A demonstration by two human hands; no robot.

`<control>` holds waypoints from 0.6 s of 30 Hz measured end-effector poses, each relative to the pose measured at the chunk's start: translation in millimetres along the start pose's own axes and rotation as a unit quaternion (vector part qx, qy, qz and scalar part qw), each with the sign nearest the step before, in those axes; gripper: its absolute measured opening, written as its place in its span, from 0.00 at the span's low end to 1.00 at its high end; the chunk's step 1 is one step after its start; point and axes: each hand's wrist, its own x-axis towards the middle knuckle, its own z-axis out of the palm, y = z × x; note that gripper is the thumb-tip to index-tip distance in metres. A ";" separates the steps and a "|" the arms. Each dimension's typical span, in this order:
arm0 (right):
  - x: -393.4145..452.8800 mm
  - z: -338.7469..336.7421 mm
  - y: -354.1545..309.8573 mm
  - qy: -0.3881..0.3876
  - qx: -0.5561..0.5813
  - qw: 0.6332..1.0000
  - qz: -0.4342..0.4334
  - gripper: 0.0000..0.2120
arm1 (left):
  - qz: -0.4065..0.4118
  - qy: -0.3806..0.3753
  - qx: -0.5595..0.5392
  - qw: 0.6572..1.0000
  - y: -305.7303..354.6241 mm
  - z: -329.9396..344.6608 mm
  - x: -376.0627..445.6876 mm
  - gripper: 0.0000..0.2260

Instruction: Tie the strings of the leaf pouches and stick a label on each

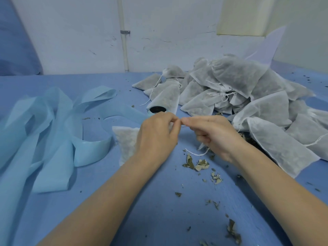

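A white mesh leaf pouch (126,141) lies on the blue table, mostly hidden under my left hand (157,134). My left hand pinches the pouch's drawstring at its fingertips. My right hand (211,134) pinches the string too, fingertips meeting the left hand's near the middle. A loose end of white string (196,153) trails below my right hand. A big pile of leaf pouches (236,96) with dangling strings fills the right side.
Long curled strips of light-blue label backing (53,132) sprawl over the left of the table. A dark round roll (157,109) sits just beyond my hands, partly under a pouch. Dried leaf crumbs (197,164) are scattered near and right. A white wall stands behind.
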 end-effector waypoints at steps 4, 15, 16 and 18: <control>-4.8 4.8 2.9 0.047 -0.038 0.997 -0.040 0.06 | -0.041 0.005 -0.044 0.998 0.7 -0.9 -0.4 0.07; -4.2 10.9 -2.2 0.054 0.079 0.995 0.035 0.05 | -0.098 0.010 -0.069 0.993 5.6 0.9 -1.6 0.07; -3.9 11.5 -3.5 0.027 0.127 0.989 0.068 0.04 | -0.097 0.006 -0.074 0.993 5.7 0.6 -1.6 0.06; -4.1 11.8 -5.6 -0.035 0.227 0.964 0.132 0.04 | -0.092 -0.001 -0.094 0.991 6.6 0.0 -2.0 0.05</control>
